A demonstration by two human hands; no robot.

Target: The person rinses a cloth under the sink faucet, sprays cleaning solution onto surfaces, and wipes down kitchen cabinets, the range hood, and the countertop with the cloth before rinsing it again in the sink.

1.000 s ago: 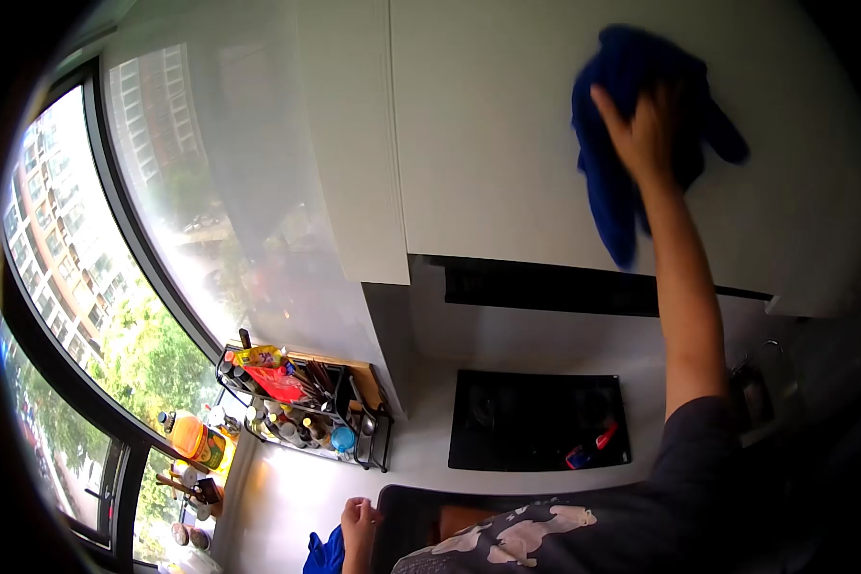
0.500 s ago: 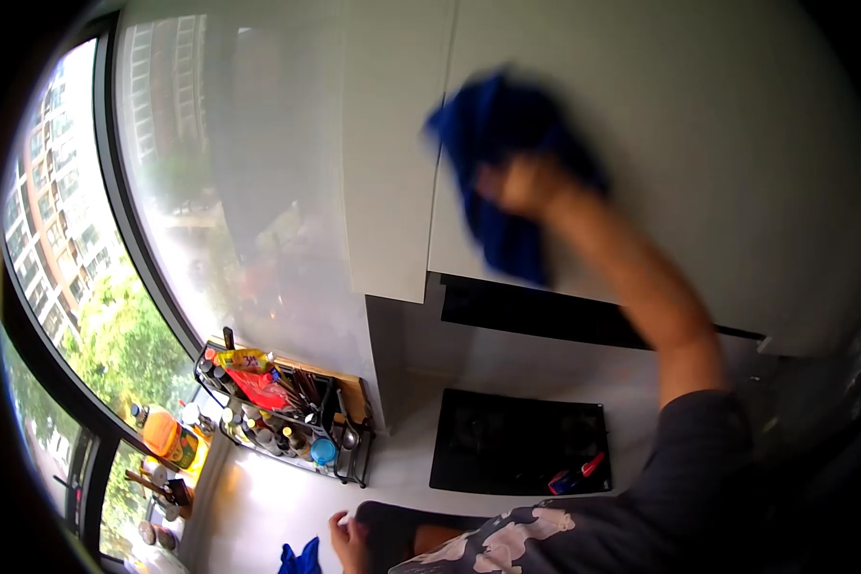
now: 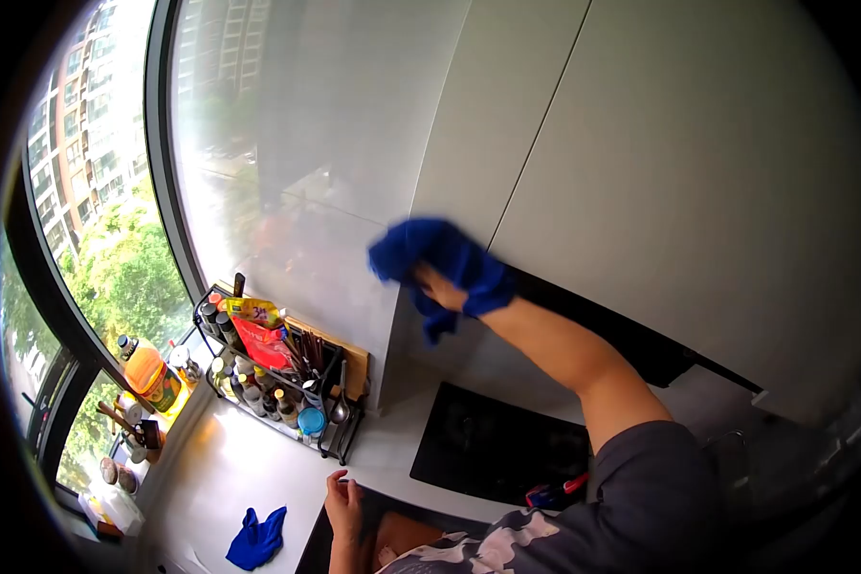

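Head view. Noted since the earlier frame: a shift left and lower by the right hand [image 3: 438, 286] with its blue cloth [image 3: 450, 251], from across the seam of the cabinet front [image 3: 698, 191] to the lower left corner, beside the glossy panel [image 3: 344, 124]. Cannot tell whether gripping the cloth or only pressing it flat; fingers half lost in blurred folds. Likewise unclear: contact with the surface behind. On the left hand [image 3: 342, 504]: fingers loosely bent, holding nothing visible, low at the near side of the table [image 3: 191, 478], to the right of the second blue cloth [image 3: 256, 539] and apart from it.

Risks, by judgement. Could lose the cloth toward the rack [image 3: 329, 390] or stove [image 3: 488, 426] below, from a weak hold and a loose hanging corner. Could catch upright utensils [image 3: 309, 354] or topple bottles [image 3: 286, 407] with a low swing left, given crowded shelves and trailing fabric. Could scrape the forearm on the dark hood strip [image 3: 622, 340], from reaching so close across. Could nudge the red-and-blue object [image 3: 557, 492] by leaning in, with the sleeve [image 3: 655, 478] near.
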